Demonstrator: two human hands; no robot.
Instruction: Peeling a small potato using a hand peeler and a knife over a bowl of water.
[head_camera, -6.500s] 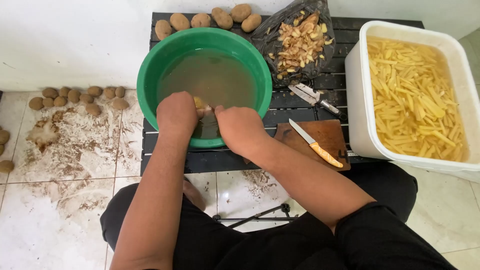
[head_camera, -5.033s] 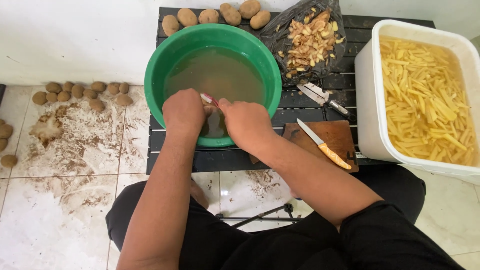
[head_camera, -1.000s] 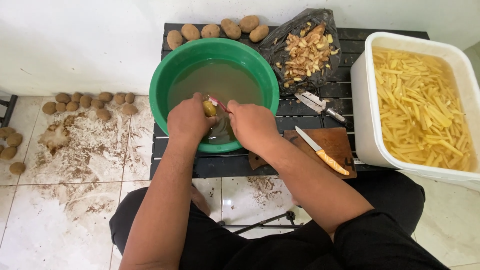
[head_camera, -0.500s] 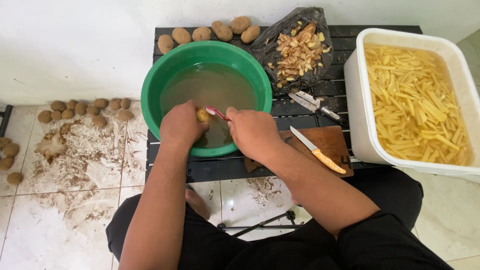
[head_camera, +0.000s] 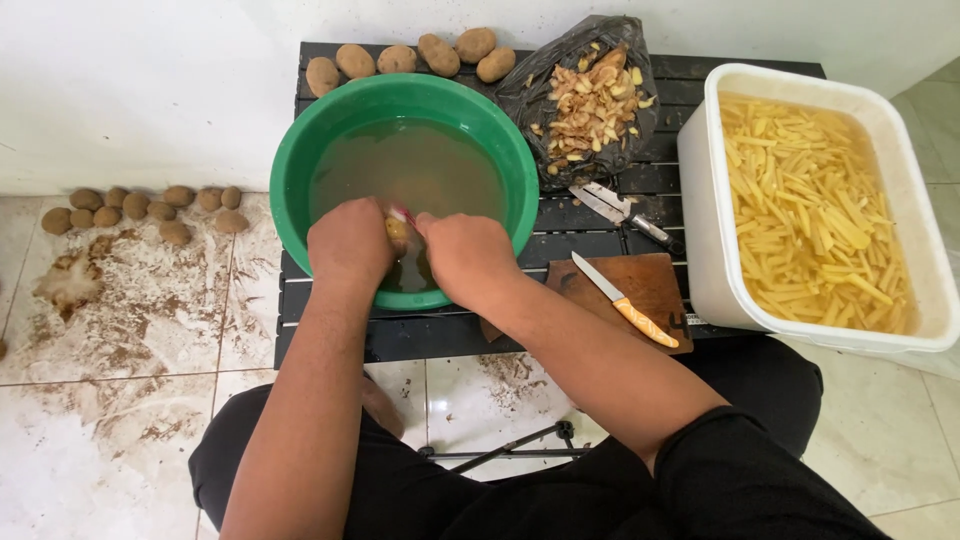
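My left hand (head_camera: 348, 243) grips a yellowish potato (head_camera: 396, 229) over the near side of a green basin (head_camera: 300, 165) filled with murky water. My right hand (head_camera: 468, 258) holds a small pink-handled tool (head_camera: 403, 213) against the potato; most of the tool is hidden by my fingers. Both hands hover just above the water, close together.
Several unpeeled potatoes (head_camera: 400, 56) line the back of the black slatted table (head_camera: 620, 190). A black bag of peelings (head_camera: 590, 95), a peeler (head_camera: 625, 210), an orange-handled knife (head_camera: 625, 300) on a wooden board (head_camera: 655, 285), and a white tub of cut potato strips (head_camera: 705, 180) lie right. More potatoes (head_camera: 150, 205) sit on the dirty floor.
The hands stay together over the basin, turning the potato slightly; they have shifted a little toward the near rim. Nothing was picked up or put down.
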